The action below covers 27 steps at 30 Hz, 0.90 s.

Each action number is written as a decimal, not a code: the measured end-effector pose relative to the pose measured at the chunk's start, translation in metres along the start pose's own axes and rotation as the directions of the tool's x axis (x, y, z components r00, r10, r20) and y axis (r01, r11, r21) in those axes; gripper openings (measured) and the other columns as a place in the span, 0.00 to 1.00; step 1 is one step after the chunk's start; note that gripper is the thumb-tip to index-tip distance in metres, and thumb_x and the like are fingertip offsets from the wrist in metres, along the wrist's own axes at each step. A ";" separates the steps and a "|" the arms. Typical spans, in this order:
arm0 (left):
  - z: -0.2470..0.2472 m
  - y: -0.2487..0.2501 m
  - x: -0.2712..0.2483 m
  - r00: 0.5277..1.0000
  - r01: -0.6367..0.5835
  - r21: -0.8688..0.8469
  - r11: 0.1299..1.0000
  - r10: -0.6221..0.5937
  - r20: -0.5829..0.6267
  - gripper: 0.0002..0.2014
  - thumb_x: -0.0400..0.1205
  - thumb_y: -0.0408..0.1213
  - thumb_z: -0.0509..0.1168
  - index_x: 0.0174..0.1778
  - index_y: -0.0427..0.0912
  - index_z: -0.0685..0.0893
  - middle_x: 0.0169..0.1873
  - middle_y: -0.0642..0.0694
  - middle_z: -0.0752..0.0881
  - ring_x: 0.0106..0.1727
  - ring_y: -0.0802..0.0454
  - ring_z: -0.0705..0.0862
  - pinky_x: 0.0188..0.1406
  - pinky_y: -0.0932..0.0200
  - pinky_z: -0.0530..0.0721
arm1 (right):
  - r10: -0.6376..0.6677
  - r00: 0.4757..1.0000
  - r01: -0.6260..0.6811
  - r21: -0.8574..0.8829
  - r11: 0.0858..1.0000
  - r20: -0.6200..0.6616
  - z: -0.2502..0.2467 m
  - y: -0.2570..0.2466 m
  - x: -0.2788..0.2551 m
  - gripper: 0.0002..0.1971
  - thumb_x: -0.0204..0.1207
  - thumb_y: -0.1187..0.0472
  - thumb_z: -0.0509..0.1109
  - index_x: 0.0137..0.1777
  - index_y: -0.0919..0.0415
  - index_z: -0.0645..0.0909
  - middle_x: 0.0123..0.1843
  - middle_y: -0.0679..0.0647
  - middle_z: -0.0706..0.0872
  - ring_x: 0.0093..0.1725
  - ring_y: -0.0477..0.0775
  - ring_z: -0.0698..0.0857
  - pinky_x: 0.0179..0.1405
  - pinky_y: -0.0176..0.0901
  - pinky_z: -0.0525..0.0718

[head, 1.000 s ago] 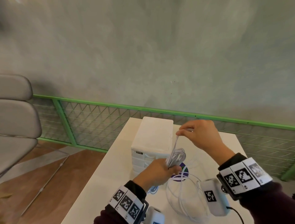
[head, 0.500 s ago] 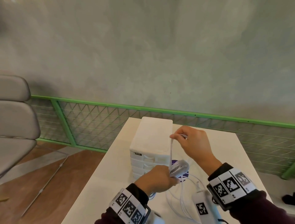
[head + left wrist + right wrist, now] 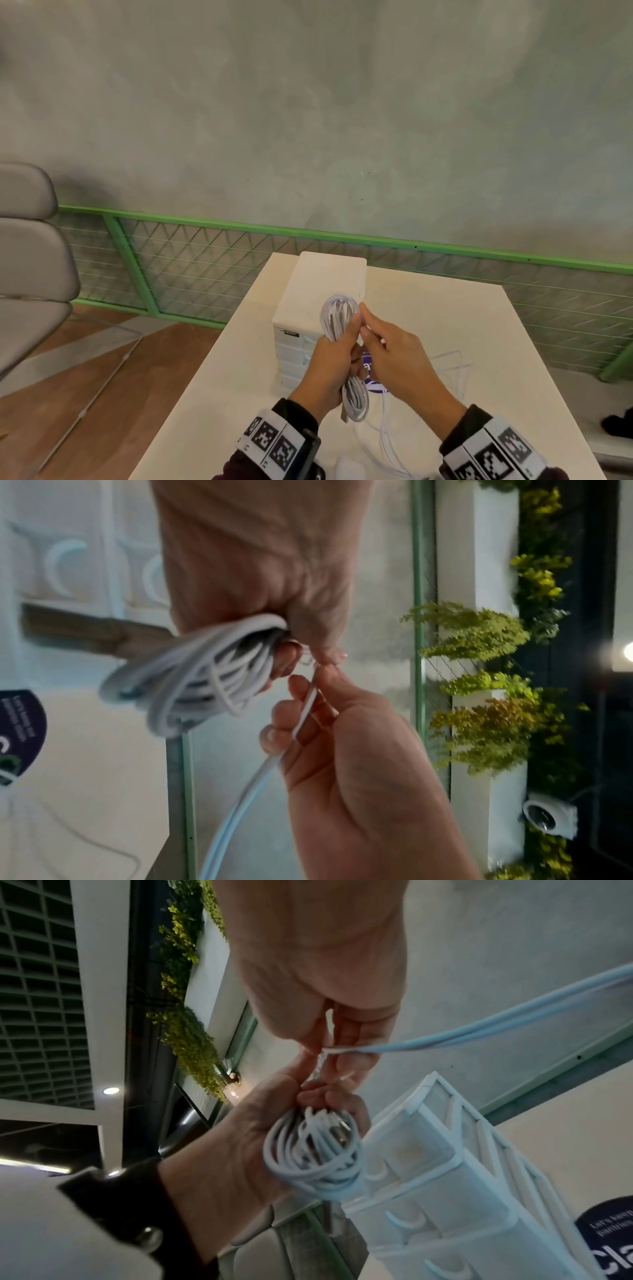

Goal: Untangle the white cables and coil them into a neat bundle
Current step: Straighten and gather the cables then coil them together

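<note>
My left hand (image 3: 337,353) grips a coil of white cable (image 3: 339,313) at its middle, so loops stick out above the fist and hang below it. My right hand (image 3: 370,330) is right beside the left thumb and pinches a loose cable strand (image 3: 304,710) that feeds into the coil (image 3: 205,669). The rest of the strand (image 3: 387,442) trails down onto the table and lies there in slack curves. In the right wrist view the strand (image 3: 479,1031) leaves my right fingertips (image 3: 318,1047) sideways, and the coil (image 3: 315,1156) sits in the left hand (image 3: 236,1150).
A white drawer box (image 3: 325,287) stands on the cream table (image 3: 239,394) just behind my hands. A purple sticker (image 3: 373,382) lies under them. A green mesh railing (image 3: 342,236) runs behind the table, and a grey chair (image 3: 27,257) stands at the left.
My right hand has come down from its raised position and now meets the left thumb. The coil in the left hand now stands upright, with a new loop above the fist.
</note>
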<state>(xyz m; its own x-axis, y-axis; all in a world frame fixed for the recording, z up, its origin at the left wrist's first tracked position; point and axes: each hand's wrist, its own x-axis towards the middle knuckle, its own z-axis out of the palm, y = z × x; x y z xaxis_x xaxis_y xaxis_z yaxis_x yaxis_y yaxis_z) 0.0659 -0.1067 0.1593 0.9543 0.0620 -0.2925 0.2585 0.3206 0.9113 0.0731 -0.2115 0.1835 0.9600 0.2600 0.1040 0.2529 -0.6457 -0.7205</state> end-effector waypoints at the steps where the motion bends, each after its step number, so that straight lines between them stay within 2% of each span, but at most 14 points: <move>1: 0.000 -0.001 0.001 1.000 0.025 -0.034 0.999 -0.024 0.004 0.24 0.72 0.59 0.66 0.20 0.44 0.72 0.15 0.49 0.63 0.16 0.55 0.65 0.19 0.62 0.71 | -0.018 1.000 0.019 -0.037 0.999 0.021 0.000 -0.002 0.000 0.20 0.85 0.57 0.53 0.77 0.48 0.65 0.54 0.55 0.81 0.41 0.44 0.76 0.39 0.24 0.73; 4: 0.000 0.003 0.003 0.994 0.110 -0.193 0.975 -0.107 0.025 0.21 0.65 0.57 0.73 0.27 0.40 0.81 0.14 0.47 0.68 0.14 0.55 0.67 0.15 0.65 0.72 | -0.078 0.994 0.087 -0.109 0.990 0.079 0.001 -0.003 -0.003 0.18 0.85 0.58 0.53 0.73 0.53 0.71 0.45 0.52 0.72 0.40 0.48 0.78 0.40 0.32 0.79; 7: -0.007 0.012 0.009 0.989 0.132 -0.333 0.934 -0.145 -0.013 0.14 0.74 0.47 0.70 0.32 0.40 0.84 0.15 0.47 0.73 0.13 0.55 0.70 0.15 0.66 0.73 | -0.115 0.967 0.153 -0.157 0.976 0.227 0.004 0.001 -0.012 0.22 0.85 0.55 0.53 0.78 0.45 0.61 0.47 0.52 0.69 0.41 0.46 0.74 0.40 0.28 0.73; 9: -0.017 0.018 0.015 0.992 0.076 -0.364 0.928 -0.108 -0.068 0.14 0.76 0.46 0.69 0.29 0.41 0.81 0.17 0.48 0.70 0.14 0.56 0.69 0.14 0.66 0.72 | -0.032 0.941 0.083 -0.139 0.987 0.337 -0.004 0.004 -0.017 0.21 0.83 0.49 0.54 0.76 0.43 0.65 0.46 0.51 0.73 0.38 0.45 0.75 0.36 0.26 0.75; 10: -0.022 0.019 0.019 0.991 0.043 -0.365 0.930 -0.085 -0.099 0.15 0.78 0.45 0.68 0.29 0.41 0.80 0.16 0.49 0.70 0.13 0.57 0.70 0.14 0.66 0.73 | 0.049 0.923 -0.012 -0.101 0.995 0.381 -0.011 0.008 -0.016 0.22 0.81 0.45 0.56 0.74 0.44 0.69 0.47 0.49 0.76 0.36 0.45 0.78 0.34 0.27 0.79; 11: -0.026 0.021 0.020 0.991 0.021 -0.358 0.934 -0.067 -0.117 0.16 0.79 0.44 0.66 0.28 0.41 0.79 0.16 0.49 0.72 0.14 0.57 0.71 0.14 0.66 0.74 | 0.129 0.902 -0.125 -0.035 0.991 0.413 -0.018 0.010 -0.016 0.26 0.77 0.40 0.58 0.74 0.44 0.70 0.49 0.46 0.78 0.36 0.45 0.82 0.35 0.30 0.83; 13: -0.025 0.023 0.019 0.994 0.015 -0.343 0.939 -0.052 -0.098 0.17 0.79 0.44 0.66 0.26 0.41 0.80 0.20 0.48 0.76 0.17 0.56 0.76 0.16 0.65 0.77 | 0.199 0.882 -0.243 0.052 0.969 0.428 -0.027 0.016 -0.010 0.42 0.65 0.30 0.62 0.79 0.46 0.61 0.61 0.46 0.79 0.50 0.47 0.85 0.46 0.39 0.87; 16: -0.009 0.025 0.008 0.997 0.077 -0.317 0.945 -0.071 0.031 0.18 0.79 0.45 0.65 0.24 0.40 0.80 0.21 0.47 0.79 0.19 0.54 0.80 0.20 0.64 0.81 | 0.115 0.881 -0.237 0.219 0.947 0.458 -0.019 0.013 0.004 0.64 0.48 0.22 0.67 0.82 0.48 0.45 0.72 0.50 0.74 0.66 0.50 0.77 0.63 0.41 0.78; 18: 0.002 0.021 0.002 0.988 0.134 -0.267 0.954 -0.107 0.112 0.22 0.82 0.47 0.62 0.24 0.40 0.84 0.21 0.46 0.84 0.23 0.53 0.86 0.25 0.63 0.84 | 0.054 0.889 -0.237 0.355 0.904 0.455 -0.007 0.012 0.014 0.67 0.44 0.27 0.77 0.82 0.50 0.47 0.73 0.47 0.75 0.68 0.47 0.78 0.68 0.47 0.78; 20: 0.005 0.018 0.001 0.982 0.162 -0.253 0.954 -0.131 0.137 0.24 0.81 0.49 0.62 0.23 0.41 0.88 0.23 0.46 0.87 0.28 0.54 0.88 0.29 0.62 0.86 | 0.042 0.879 -0.275 0.434 0.858 0.476 0.003 0.011 0.018 0.62 0.48 0.44 0.85 0.80 0.51 0.53 0.69 0.49 0.79 0.66 0.47 0.81 0.67 0.49 0.80; 21: 0.004 0.017 0.001 0.982 0.173 -0.255 0.951 -0.145 0.124 0.23 0.80 0.50 0.63 0.23 0.41 0.88 0.23 0.46 0.87 0.28 0.53 0.88 0.29 0.62 0.86 | 0.034 0.868 -0.299 0.468 0.831 0.495 0.005 0.010 0.017 0.57 0.51 0.54 0.86 0.79 0.53 0.56 0.64 0.51 0.83 0.61 0.49 0.84 0.61 0.47 0.84; 23: 0.001 0.015 0.000 0.984 0.172 -0.237 0.956 -0.155 0.089 0.18 0.73 0.53 0.68 0.26 0.42 0.86 0.23 0.45 0.83 0.27 0.50 0.84 0.28 0.61 0.83 | 0.002 0.844 -0.336 0.525 0.782 0.536 0.006 0.007 0.008 0.40 0.61 0.69 0.79 0.71 0.54 0.65 0.47 0.55 0.88 0.40 0.54 0.89 0.37 0.43 0.88; 25: -0.001 0.013 0.003 0.994 0.110 -0.192 0.975 -0.103 0.045 0.16 0.72 0.52 0.69 0.26 0.44 0.85 0.22 0.45 0.79 0.23 0.51 0.80 0.23 0.62 0.80 | -0.002 0.816 -0.354 0.504 0.787 0.577 0.004 0.000 0.001 0.20 0.69 0.74 0.71 0.58 0.59 0.72 0.36 0.57 0.86 0.26 0.53 0.84 0.24 0.40 0.83; 27: -0.002 0.013 0.004 1.000 0.031 -0.126 0.992 -0.031 0.002 0.16 0.76 0.47 0.68 0.24 0.45 0.86 0.21 0.47 0.79 0.21 0.53 0.79 0.22 0.63 0.78 | 0.017 0.816 -0.321 0.428 0.845 0.578 0.001 -0.002 -0.001 0.08 0.72 0.74 0.65 0.47 0.63 0.75 0.31 0.57 0.83 0.21 0.49 0.80 0.21 0.38 0.79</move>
<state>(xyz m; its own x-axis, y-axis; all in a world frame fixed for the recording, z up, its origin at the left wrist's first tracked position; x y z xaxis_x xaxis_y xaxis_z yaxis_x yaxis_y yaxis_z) 0.0733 -0.1000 0.1697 0.9462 0.0499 -0.3197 0.2667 0.4390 0.8580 0.0712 -0.2091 0.1841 0.7179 0.6161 -0.3239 -0.1456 -0.3221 -0.9354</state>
